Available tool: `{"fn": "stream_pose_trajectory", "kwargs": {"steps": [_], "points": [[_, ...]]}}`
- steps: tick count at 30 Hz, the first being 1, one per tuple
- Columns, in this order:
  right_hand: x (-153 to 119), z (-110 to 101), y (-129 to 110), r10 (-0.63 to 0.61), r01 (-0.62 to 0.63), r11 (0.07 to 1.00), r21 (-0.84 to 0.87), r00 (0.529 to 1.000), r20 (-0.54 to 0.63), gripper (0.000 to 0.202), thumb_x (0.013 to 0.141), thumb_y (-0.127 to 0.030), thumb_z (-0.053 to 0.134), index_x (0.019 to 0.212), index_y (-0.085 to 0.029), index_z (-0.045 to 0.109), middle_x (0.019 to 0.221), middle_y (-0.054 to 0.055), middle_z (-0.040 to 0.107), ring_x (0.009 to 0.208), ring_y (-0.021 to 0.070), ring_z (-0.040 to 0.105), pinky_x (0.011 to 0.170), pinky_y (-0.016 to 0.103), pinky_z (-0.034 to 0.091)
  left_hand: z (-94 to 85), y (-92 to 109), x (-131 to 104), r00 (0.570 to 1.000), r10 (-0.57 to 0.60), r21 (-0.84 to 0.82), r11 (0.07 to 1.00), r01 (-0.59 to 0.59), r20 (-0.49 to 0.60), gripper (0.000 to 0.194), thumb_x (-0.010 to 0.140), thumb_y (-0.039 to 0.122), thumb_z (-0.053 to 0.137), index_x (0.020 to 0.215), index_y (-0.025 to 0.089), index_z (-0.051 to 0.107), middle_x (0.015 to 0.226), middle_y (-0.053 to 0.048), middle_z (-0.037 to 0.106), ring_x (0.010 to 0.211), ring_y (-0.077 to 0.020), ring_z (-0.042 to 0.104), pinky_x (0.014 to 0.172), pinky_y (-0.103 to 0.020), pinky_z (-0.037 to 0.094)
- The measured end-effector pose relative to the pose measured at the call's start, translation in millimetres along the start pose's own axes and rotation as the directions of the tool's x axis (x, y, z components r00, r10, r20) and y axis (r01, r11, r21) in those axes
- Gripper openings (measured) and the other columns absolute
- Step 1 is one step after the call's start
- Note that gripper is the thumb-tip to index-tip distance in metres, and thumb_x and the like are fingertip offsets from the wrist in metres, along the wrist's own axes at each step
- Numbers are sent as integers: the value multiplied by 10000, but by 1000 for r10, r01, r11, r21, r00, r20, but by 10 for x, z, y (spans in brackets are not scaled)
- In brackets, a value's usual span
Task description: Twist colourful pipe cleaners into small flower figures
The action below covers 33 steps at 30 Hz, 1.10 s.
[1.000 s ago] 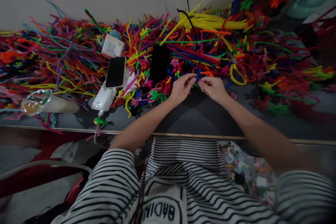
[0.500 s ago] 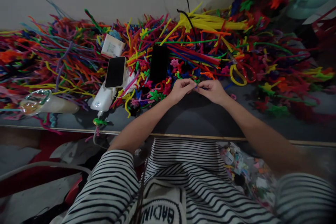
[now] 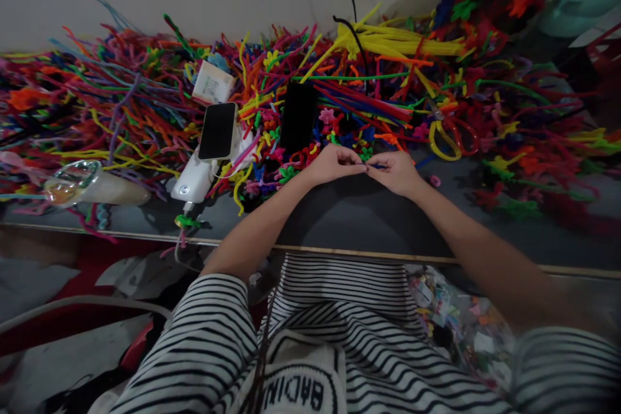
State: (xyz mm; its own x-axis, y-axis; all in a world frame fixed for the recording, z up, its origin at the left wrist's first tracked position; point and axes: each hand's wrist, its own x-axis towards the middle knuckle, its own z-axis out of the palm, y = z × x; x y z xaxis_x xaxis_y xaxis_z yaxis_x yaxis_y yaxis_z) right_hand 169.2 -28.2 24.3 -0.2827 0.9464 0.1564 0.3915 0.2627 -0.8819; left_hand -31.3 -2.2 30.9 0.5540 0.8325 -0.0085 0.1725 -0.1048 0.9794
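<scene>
My left hand [image 3: 334, 164] and my right hand [image 3: 394, 171] meet fingertip to fingertip above the dark table, thumbs and forefingers pinched. Between them is a small blue pipe cleaner [image 3: 377, 166], mostly hidden by the fingers. A green pipe-cleaner shape [image 3: 365, 152] shows just beyond the fingertips; I cannot tell whether it is joined to the held piece. Small twisted pipe-cleaner pieces in many colours lie past my hands, among them a pink flower [image 3: 326, 116]. A black phone [image 3: 297, 116] lies on the heap behind my left hand.
Heaped pipe cleaners [image 3: 145, 103] run along the wall. Yellow-and-red-handled scissors [image 3: 445, 142] lie right of my hands. To the left are a second phone [image 3: 218, 131], a white power bank [image 3: 192, 181] with a cable, and a plastic cup [image 3: 114, 187] on its side. The table edge [image 3: 339, 252] is close to my body.
The whole view has shifted slightly. My fingers have moved a little in their pinch, and the blue piece shows less between the fingertips.
</scene>
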Motion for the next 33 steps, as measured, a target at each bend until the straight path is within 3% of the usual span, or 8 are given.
{"fn": "stream_pose_trajectory", "kwargs": {"steps": [5,9,11,14,21,28,31,33], "points": [[11,-5,19,-5,5,1000,-20,1000,-18,302,740,-433,669,721,-152,778,628,36,694,512,113,528,485,238,386,63,-78,20,998,-8,-21,1000,7,-67,324,738,420,802,744,107,719,612,-5,624,544,-66,507,514,-197,379],[16,11,16,-30,26,999,-19,980,-199,295,766,-417,655,752,-151,783,667,55,717,533,130,556,491,246,404,150,-92,51,979,-2,-136,990,-26,-202,377,745,496,785,802,130,717,579,38,554,486,-39,397,461,-200,288],[9,15,-1,-45,43,999,-13,961,-274,302,777,-414,655,780,-143,788,683,64,725,538,132,559,500,251,415,176,-79,61,983,-21,-285,958,-33,-183,432,707,533,808,848,140,698,595,53,531,458,-26,344,444,-209,249],[-15,20,-46,-53,53,999,-6,962,-269,317,777,-431,667,784,-138,789,646,52,703,506,116,513,477,245,395,197,-54,60,994,-33,-465,885,-17,-100,479,662,558,841,826,154,645,568,75,450,445,-19,298,438,-209,208],[-51,87,-57,-47,52,999,11,971,-234,320,789,-440,669,807,-142,785,649,41,700,454,89,451,446,241,382,232,-16,12,998,-49,-539,842,15,-48,546,634,623,845,748,169,565,519,96,330,447,-24,259,439,-203,185],[-23,54,9,-71,85,996,28,946,-317,308,839,-466,668,871,-181,781,832,77,771,725,213,694,668,335,547,186,-37,31,986,-66,-450,893,-9,-150,371,819,521,729,941,193,606,589,70,443,462,-48,347,450,-212,240],[-17,29,19,-86,128,989,72,902,-424,320,855,-492,672,898,-188,765,899,90,777,828,237,721,796,375,563,188,-88,31,990,42,-225,972,-72,-138,387,917,550,590,936,167,641,607,47,512,480,-59,409,476,-221,297],[-6,16,34,-85,133,988,76,889,-450,328,858,-500,668,888,-186,756,876,87,768,811,227,714,783,359,555,204,-113,15,989,115,-64,991,-122,-98,439,961,555,502,901,150,659,605,35,537,489,-63,435,503,-224,328]]}}
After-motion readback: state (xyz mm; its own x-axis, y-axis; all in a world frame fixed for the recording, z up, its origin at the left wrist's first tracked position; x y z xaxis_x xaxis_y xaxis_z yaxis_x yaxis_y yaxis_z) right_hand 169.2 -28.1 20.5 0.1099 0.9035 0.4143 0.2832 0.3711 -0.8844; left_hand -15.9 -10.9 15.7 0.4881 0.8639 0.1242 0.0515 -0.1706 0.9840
